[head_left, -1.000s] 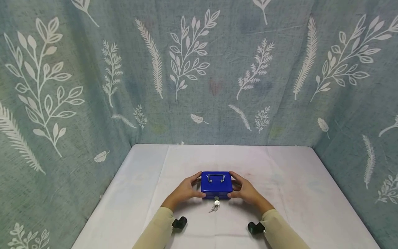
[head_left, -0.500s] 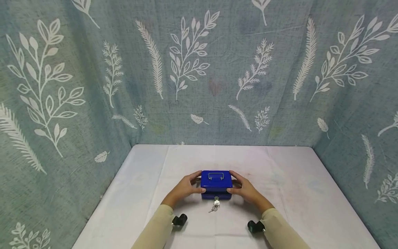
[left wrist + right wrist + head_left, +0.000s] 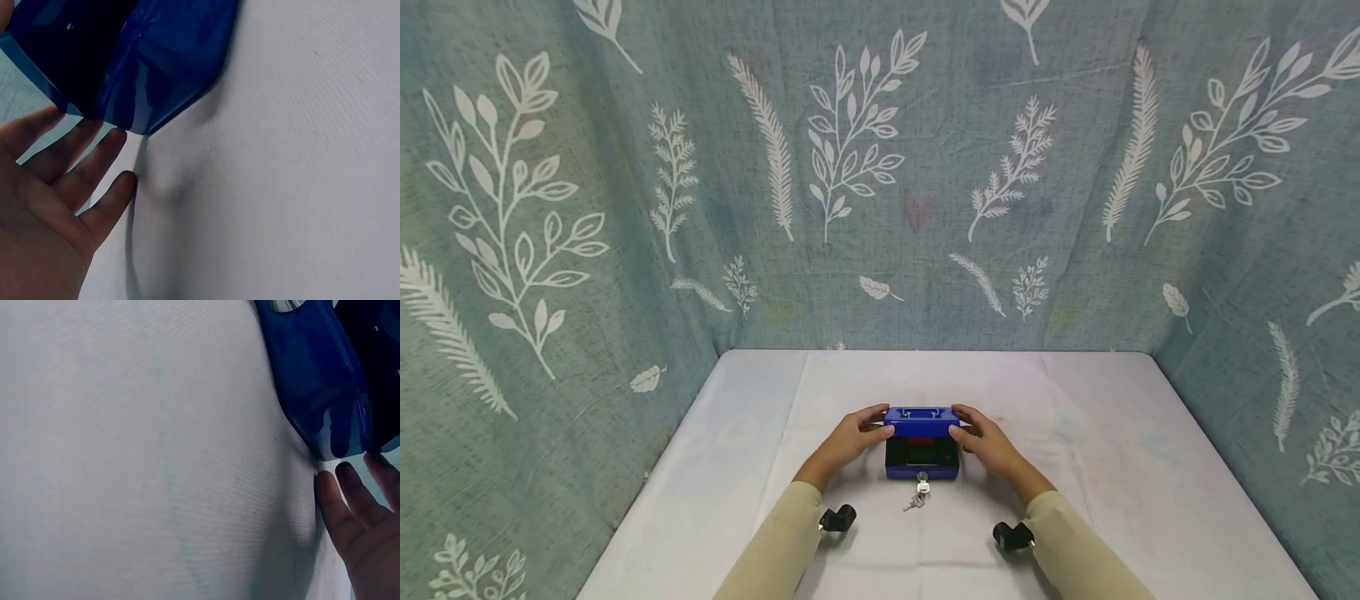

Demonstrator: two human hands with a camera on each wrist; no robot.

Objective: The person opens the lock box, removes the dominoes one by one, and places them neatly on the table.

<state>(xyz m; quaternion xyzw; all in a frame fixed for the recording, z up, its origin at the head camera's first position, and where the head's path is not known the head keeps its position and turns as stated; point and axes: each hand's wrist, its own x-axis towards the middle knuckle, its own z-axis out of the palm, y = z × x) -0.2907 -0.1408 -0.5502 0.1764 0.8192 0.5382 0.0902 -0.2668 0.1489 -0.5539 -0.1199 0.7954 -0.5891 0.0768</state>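
Note:
A blue metal cash box (image 3: 898,472) stands on the white table, its hinged lid (image 3: 922,427) tilted up and back. The wire handle sits on top of the lid. At the lid's left end my left hand (image 3: 848,439) holds it, thumb on the front edge and fingers toward the back. My right hand (image 3: 989,442) grips the right end the same way. A dark interior with a strip of red shows under the lid. Keys (image 3: 915,502) hang from the front lock. Both wrist views show fingertips right at the blue box's sides (image 3: 178,56).
The white cloth-covered table (image 3: 760,392) reaches back to a grey-green leaf-patterned curtain (image 3: 917,208), which also runs along both sides. Black wrist cameras (image 3: 838,518) stick out from the sleeves on the inner side of each forearm.
Both hands have lifted the lid's front edge from closed to tilted back, thumbs rising with it. The box's inside has come into view. The base and keys have stayed in place.

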